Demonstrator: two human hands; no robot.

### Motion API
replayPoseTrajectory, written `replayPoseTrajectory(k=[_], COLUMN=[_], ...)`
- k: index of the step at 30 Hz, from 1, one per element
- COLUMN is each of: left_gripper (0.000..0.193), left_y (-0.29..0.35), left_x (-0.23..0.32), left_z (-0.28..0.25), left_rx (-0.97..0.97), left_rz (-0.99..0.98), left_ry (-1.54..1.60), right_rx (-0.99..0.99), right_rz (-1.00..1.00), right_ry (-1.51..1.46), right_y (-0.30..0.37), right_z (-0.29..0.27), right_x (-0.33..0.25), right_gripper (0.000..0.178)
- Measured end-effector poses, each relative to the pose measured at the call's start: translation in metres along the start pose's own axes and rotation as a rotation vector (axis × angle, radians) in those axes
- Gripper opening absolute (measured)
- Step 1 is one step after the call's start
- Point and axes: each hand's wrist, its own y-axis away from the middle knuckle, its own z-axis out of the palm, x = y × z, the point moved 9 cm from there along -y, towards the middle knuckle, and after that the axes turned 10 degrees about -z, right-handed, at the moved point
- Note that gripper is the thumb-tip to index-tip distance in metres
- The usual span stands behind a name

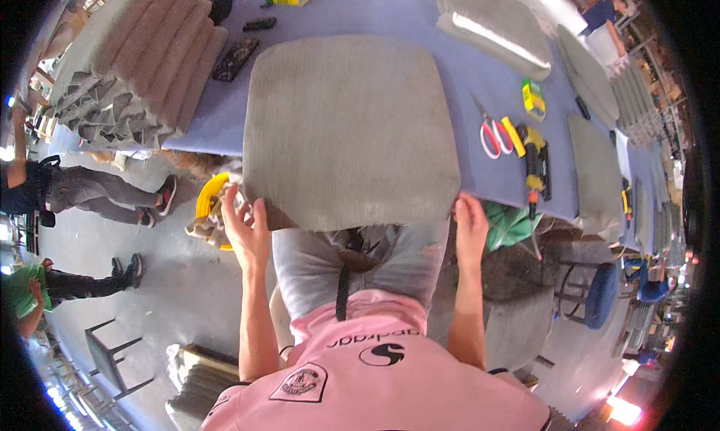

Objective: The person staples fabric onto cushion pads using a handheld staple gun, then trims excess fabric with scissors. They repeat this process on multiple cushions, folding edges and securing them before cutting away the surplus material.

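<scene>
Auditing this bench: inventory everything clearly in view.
Main items:
rounded fabric pad: 1, gray, table's near edge
flat table: 1, blue, ahead
stacked fabric pads: several, gray, table left
pointed scissors: 1, red-white handles, right of pad
small boxes: 2, yellow-green, table right, far end
hand tool: 1, black-yellow, beside scissors
padded chair: 1, blue, floor right
people: 3+, dark/green clothing, left, upper right
left grip: 1, bare, pad's near left corner
right grip: 1, bare, near right corner

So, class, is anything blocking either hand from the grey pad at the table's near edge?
Nothing visible does. The left hand is at the near left corner of the grey pad, the right hand at its near right corner; the scissors lie to the right.
</scene>
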Motion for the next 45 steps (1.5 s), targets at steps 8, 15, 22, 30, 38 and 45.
replayPoseTrajectory(k=[8,15,22,30,38,45], left_gripper=[0.067,0.063,0.059,0.055,0.041,0.055], left_y=[-0.025,0.035,0.020,0.024,0.066,0.052], left_x=[-0.089,-0.069,-0.094,-0.051,0.060,0.184], left_z=[0.003,0.016,0.020,0.005,0.003,-0.029], left_rx=[-0.268,-0.467,-0.450,-0.282,-0.408,-0.407], left_rz=[-0.286,-0.432,-0.288,-0.315,-0.244,0.073], left_ry=[-0.078,0.072,-0.070,0.033,0.704,0.924], right_rx=[-0.107,-0.012,-0.624,-0.271,-0.060,0.140], right_rz=[0.363,0.382,0.358,0.220,0.234,-0.334], right_ry=[-0.391,-0.718,-0.670,-0.707,-0.704,-0.916], right_y=[-0.005,0.008,0.101,0.065,0.027,-0.025], right_z=[0.046,0.052,0.185,0.191,0.106,0.089], right_x=[0.010,0.020,-0.003,-0.017,-0.142,-0.306], right_gripper=[0.064,0.051,0.049,0.053,0.055,0.019])
